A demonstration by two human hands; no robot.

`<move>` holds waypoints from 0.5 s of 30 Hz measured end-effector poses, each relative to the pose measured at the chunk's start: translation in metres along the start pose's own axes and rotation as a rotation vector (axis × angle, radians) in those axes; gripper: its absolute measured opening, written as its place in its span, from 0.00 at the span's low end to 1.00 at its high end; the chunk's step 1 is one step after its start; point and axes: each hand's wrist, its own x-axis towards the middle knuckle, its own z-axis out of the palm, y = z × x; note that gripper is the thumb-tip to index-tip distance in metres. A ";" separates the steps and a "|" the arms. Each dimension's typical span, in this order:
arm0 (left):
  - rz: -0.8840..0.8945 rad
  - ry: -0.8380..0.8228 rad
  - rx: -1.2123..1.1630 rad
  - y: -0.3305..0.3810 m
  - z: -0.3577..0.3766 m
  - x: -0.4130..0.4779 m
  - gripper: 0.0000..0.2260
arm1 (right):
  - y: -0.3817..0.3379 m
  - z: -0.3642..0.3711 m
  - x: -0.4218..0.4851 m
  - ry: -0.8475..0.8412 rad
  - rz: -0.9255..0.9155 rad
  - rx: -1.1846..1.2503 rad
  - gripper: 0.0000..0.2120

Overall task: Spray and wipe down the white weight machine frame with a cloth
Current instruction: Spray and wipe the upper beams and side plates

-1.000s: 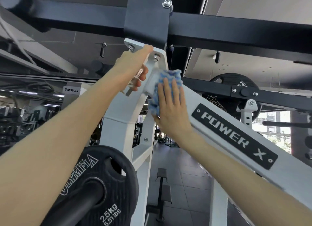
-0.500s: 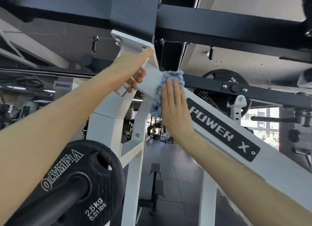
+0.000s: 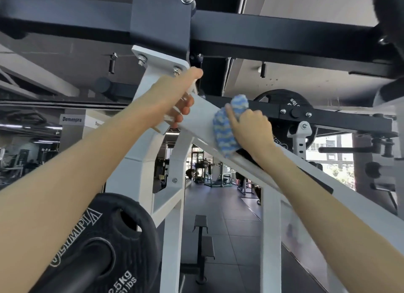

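Note:
The white weight machine frame [image 3: 140, 161] has a sloping beam [image 3: 200, 120] that runs down to the right from a bolted top plate. My right hand [image 3: 251, 126] grips a blue-and-white cloth [image 3: 225, 131] against this beam, fingers curled over its top edge and the index finger stretched along the cloth. My left hand [image 3: 175, 93] is raised near the top joint and holds a clear spray bottle [image 3: 169, 120], mostly hidden behind the fingers. The black label on the beam is largely covered by my right hand and forearm.
A black crossbar [image 3: 284, 30] runs overhead, close above both hands. A black 2.5 kg weight plate [image 3: 109, 238] on a bar sits at lower left under my left arm. Another plate [image 3: 282, 100] hangs behind the cloth. A dark bench [image 3: 203, 238] stands on the floor below.
My right hand has slid the cloth down the sloping beam to the right, and its fingers went from flat on the cloth to curled round it. The left hand stays by the top joint.

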 end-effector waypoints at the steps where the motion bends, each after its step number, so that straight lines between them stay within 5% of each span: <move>1: -0.001 -0.016 -0.002 -0.001 0.003 -0.001 0.24 | 0.025 0.001 -0.010 -0.042 0.044 -0.042 0.21; 5: -0.015 -0.106 0.015 -0.007 0.023 -0.008 0.24 | 0.091 0.000 -0.041 -0.140 0.282 -0.058 0.23; 8: -0.022 -0.166 -0.032 -0.005 0.033 -0.015 0.25 | 0.083 -0.002 -0.035 -0.146 0.443 0.205 0.21; 15: -0.037 -0.237 -0.128 -0.002 0.056 -0.021 0.26 | 0.010 0.010 -0.026 0.200 0.212 0.241 0.24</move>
